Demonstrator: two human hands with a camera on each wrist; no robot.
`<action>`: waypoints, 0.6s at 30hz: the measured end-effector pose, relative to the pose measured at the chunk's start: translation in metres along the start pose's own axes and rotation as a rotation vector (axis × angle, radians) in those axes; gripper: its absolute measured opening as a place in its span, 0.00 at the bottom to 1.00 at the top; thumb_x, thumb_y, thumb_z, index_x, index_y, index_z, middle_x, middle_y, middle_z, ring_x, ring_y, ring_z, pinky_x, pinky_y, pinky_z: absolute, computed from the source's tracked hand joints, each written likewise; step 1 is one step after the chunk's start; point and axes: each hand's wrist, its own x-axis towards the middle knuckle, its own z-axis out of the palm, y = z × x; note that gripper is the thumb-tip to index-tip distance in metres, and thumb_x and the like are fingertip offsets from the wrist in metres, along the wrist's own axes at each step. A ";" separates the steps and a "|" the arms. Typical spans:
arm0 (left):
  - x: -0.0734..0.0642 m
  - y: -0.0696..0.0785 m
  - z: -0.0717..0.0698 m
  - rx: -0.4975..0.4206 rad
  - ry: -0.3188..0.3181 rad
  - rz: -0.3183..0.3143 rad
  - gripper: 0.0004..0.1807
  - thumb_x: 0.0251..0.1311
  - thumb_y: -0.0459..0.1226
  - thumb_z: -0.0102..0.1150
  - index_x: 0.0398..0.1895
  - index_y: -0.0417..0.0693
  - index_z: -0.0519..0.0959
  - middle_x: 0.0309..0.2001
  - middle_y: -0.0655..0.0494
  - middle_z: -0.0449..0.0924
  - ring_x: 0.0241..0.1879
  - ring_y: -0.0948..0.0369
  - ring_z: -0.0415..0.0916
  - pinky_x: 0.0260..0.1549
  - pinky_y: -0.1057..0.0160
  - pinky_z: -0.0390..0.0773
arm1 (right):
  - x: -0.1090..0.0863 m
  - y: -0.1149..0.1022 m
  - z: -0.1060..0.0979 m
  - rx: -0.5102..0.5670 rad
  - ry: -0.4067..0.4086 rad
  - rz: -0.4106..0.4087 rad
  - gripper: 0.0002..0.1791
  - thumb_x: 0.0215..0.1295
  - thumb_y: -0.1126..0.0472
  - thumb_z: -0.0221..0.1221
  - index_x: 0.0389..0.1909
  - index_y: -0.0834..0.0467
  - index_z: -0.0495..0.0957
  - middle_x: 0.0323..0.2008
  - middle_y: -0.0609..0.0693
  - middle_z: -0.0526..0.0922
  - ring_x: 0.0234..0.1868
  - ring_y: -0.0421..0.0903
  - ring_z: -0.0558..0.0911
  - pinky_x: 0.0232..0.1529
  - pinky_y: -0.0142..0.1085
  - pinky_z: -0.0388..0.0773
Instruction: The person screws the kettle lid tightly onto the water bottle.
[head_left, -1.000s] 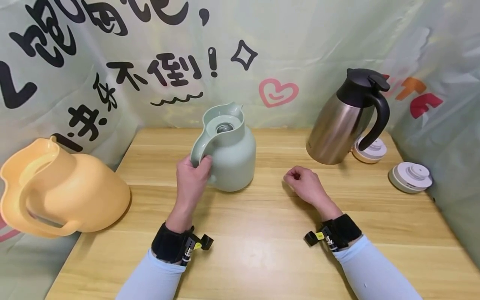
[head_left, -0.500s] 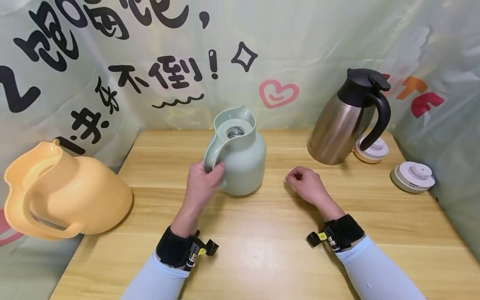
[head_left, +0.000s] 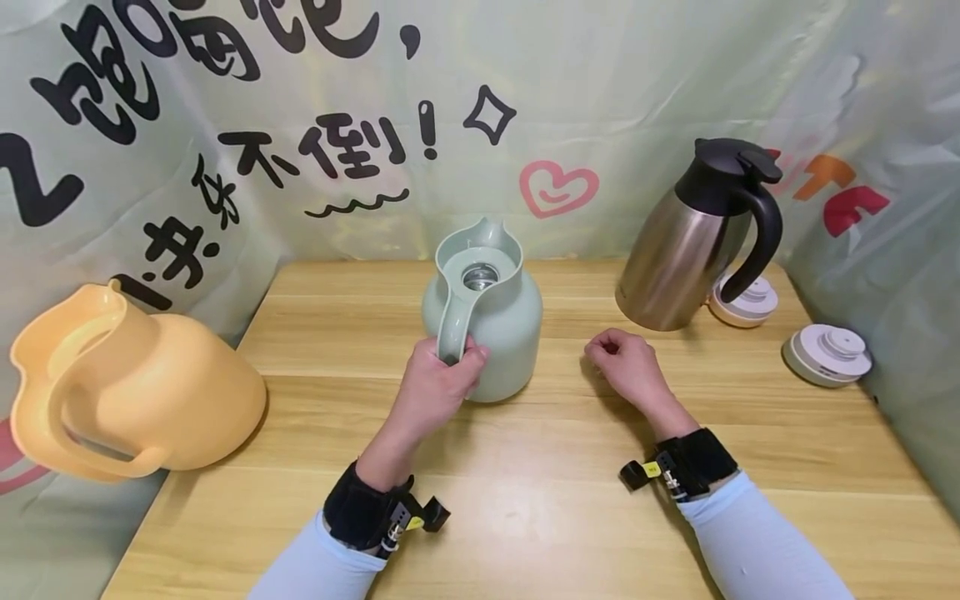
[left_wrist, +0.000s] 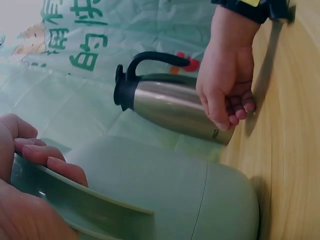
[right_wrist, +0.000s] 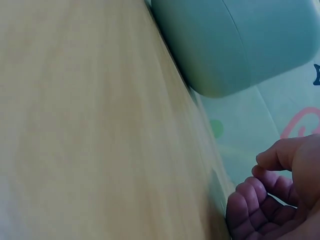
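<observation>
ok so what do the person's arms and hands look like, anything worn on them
The left hand and right hand are bare. A light blue sleeve covers each forearm, ending by a wide black band at the wrist. Each band carries a small black camera with a yellow label.

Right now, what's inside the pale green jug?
In the top of the pale green jug, a round opening looks shiny and silvery. Everything deeper is hidden by the jug itself, so whether it holds anything cannot be told.
</observation>
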 end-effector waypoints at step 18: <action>-0.008 0.000 0.012 0.005 0.017 -0.012 0.15 0.67 0.37 0.62 0.21 0.48 0.73 0.14 0.60 0.64 0.19 0.61 0.63 0.24 0.65 0.65 | 0.013 0.050 -0.068 -0.173 0.339 0.050 0.15 0.69 0.56 0.56 0.40 0.64 0.84 0.37 0.63 0.86 0.38 0.59 0.80 0.38 0.42 0.71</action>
